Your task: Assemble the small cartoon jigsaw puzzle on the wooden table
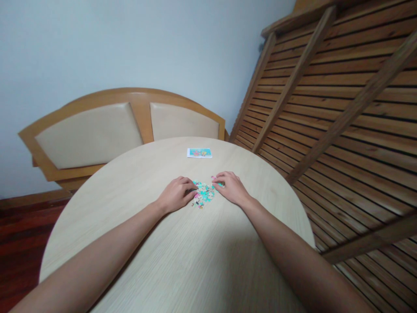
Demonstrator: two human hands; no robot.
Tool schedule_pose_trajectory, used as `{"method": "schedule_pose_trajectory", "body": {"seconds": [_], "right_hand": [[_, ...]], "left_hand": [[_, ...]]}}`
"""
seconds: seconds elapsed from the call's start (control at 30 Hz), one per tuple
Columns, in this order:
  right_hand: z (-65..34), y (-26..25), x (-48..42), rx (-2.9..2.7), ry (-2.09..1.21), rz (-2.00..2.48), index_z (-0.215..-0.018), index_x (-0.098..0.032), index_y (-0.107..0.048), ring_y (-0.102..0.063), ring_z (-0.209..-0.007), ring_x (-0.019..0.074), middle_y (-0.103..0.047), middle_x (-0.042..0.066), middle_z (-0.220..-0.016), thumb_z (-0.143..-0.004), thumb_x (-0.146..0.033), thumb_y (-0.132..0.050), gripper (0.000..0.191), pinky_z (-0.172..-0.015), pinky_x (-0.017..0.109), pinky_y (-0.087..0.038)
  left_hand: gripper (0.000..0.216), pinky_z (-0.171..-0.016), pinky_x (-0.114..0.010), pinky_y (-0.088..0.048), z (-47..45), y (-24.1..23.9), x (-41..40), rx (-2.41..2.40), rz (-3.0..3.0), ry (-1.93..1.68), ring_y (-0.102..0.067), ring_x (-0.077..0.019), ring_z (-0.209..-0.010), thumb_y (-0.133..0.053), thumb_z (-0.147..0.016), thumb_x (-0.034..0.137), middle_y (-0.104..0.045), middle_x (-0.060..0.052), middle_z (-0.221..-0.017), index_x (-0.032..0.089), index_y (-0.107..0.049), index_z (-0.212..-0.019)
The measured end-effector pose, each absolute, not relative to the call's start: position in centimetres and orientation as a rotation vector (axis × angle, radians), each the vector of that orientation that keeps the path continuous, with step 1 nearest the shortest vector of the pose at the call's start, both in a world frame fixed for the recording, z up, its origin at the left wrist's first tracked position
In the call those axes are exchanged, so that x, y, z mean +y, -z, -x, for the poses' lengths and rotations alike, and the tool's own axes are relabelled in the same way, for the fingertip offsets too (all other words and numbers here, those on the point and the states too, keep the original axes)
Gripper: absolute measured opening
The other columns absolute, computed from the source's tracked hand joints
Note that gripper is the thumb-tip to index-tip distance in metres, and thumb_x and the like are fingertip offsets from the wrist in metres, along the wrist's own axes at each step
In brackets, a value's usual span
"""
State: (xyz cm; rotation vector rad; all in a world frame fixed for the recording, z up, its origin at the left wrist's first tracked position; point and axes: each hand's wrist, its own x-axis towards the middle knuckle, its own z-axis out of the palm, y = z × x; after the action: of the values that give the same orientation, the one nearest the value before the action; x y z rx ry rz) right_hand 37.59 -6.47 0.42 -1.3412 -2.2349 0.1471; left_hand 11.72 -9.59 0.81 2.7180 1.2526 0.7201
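A small heap of jigsaw pieces (204,194), mostly turquoise with pink and cream bits, lies on the round pale wooden table (182,261). My left hand (177,193) rests palm down on the heap's left side, its curled fingertips touching the pieces. On the right side my right hand (230,187) does the same, with its fingers bent onto the pieces. Whether either hand pinches a piece is hidden under the fingers. A small picture card (199,152) with a turquoise image lies flat further back on the table.
Behind the table, a curved wooden headboard (97,130) with two beige padded panels leans against the light blue wall. A slatted wooden bed frame (342,108) stands tilted at the right. Dark red wooden floor (19,234) shows at the left.
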Motion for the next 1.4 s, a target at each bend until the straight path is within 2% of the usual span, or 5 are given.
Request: {"method": "schedule_pose_trajectory", "body": {"seconds": [0.13, 0.43, 0.9, 1.1, 1.4], "right_hand": [[-37.7, -0.4, -6.5, -2.225, -0.177, 1.352, -0.105, -0.026, -0.076, -0.057, -0.112, 0.0253, -0.069, 0.007, -0.116, -0.089, -0.031, -0.066, 0.02, -0.099, 0.041, -0.042], [-37.5, -0.6, -6.3, -2.192, -0.231, 1.24, -0.092, -0.022, -0.072, -0.059, -0.103, 0.0222, -0.071, 0.006, -0.104, -0.089, -0.027, -0.067, 0.007, -0.094, 0.037, -0.042], [-38.0, -0.5, -6.2, -2.316, -0.217, 1.067, -0.097, -0.026, -0.077, -0.06, -0.106, 0.0234, -0.072, 0.007, -0.103, -0.093, -0.031, -0.063, 0.015, -0.094, 0.04, -0.044], [-38.8, -0.6, -6.4, -2.408, -0.306, 0.872, -0.102, -0.024, -0.075, -0.057, -0.116, 0.0248, -0.068, 0.008, -0.111, -0.086, -0.033, -0.071, 0.019, -0.102, 0.042, -0.042], [-39.2, -0.9, -6.1, -2.344, -0.378, 0.902, -0.095, -0.022, -0.074, -0.06, -0.113, 0.0267, -0.072, 0.008, -0.1, -0.082, -0.029, -0.075, 0.015, -0.099, 0.043, -0.045]], "left_hand": [[0.022, -0.098, -0.037, -0.046, -11.7, -0.7, -9.5, 1.243, -2.71, -0.698, -0.061, -0.0232, -0.105, -0.055, -0.097, 0.031, -0.07, -0.008, -0.108, 0.022, -0.073, -0.104], [0.022, -0.098, -0.037, -0.046, -11.6, -0.6, -9.6, 1.226, -2.705, -0.729, -0.061, -0.0233, -0.105, -0.054, -0.098, 0.032, -0.07, -0.009, -0.109, 0.021, -0.071, -0.108], [0.02, -0.097, -0.039, -0.047, -11.5, -0.3, -9.3, 1.111, -2.742, -0.785, -0.061, -0.0231, -0.105, -0.054, -0.099, 0.032, -0.068, -0.008, -0.108, 0.021, -0.068, -0.108], [0.017, -0.096, -0.039, -0.047, -11.4, -0.3, -9.3, 1.122, -2.738, -0.791, -0.061, -0.0237, -0.105, -0.055, -0.098, 0.031, -0.068, -0.009, -0.108, 0.02, -0.066, -0.107], [0.014, -0.094, -0.039, -0.048, -11.5, -0.6, -9.6, 1.119, -2.716, -0.799, -0.061, -0.0235, -0.101, -0.056, -0.096, 0.029, -0.068, -0.008, -0.104, 0.02, -0.063, -0.104]]}}
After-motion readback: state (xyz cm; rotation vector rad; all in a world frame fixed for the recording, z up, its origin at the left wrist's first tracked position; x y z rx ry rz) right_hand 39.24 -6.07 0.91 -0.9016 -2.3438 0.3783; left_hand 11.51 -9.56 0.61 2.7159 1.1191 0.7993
